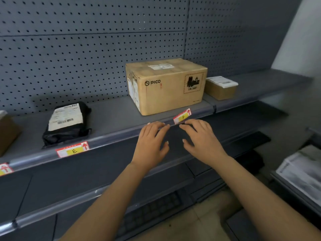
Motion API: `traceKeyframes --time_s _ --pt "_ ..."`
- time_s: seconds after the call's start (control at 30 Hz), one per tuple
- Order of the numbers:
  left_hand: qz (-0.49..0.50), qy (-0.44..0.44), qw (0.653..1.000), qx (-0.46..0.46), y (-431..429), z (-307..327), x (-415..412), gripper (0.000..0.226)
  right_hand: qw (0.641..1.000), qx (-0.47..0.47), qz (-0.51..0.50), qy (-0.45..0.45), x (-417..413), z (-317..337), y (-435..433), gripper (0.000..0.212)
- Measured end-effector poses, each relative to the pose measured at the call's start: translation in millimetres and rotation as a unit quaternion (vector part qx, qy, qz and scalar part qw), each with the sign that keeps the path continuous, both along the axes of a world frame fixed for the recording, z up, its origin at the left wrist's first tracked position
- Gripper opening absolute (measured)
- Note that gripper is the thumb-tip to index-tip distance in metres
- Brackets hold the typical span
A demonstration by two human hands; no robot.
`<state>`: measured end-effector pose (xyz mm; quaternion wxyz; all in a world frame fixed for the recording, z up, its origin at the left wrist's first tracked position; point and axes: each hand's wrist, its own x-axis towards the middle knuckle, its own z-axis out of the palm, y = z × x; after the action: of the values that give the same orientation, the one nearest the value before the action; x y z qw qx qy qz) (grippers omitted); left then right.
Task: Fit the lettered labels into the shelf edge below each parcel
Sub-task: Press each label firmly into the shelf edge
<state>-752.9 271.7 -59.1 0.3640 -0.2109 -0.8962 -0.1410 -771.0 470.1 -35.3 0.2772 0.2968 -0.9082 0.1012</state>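
Note:
A label marked F (182, 116) sits in the shelf edge (121, 136) below the brown PICO carton (166, 86). My left hand (152, 145) lies flat with its fingertips on the edge strip just left of that label. My right hand (202, 138) lies flat with its fingertips touching the label's lower side. Further left, a label marked E (73, 150) sits in the edge below a black parcel bag (66, 122). Part of another label (5, 168) shows at the far left edge.
A small brown box (221, 87) stands right of the carton on the neighbouring shelf section. Part of another carton (7, 131) shows at the far left. A grey pegboard (86, 49) backs the shelf. Lower shelves run beneath; white bags (302, 171) lie at the right.

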Motion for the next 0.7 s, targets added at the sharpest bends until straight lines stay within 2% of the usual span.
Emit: traceKeyframes --time_s 0.27,0.53,0.7 --pt "0.074 -0.032 0.997 -0.007 76 13 -39 0.049 0.999 0.014 0.053 -0.002 -57 12 75 0.047" --pt "0.118 -0.039 0.992 -0.004 76 14 -71 0.050 0.995 0.019 0.094 -0.015 -111 13 74 0.046" --pt "0.109 -0.059 0.992 -0.014 74 0 -98 0.052 0.993 0.036 0.109 -0.030 -143 6 68 0.051"
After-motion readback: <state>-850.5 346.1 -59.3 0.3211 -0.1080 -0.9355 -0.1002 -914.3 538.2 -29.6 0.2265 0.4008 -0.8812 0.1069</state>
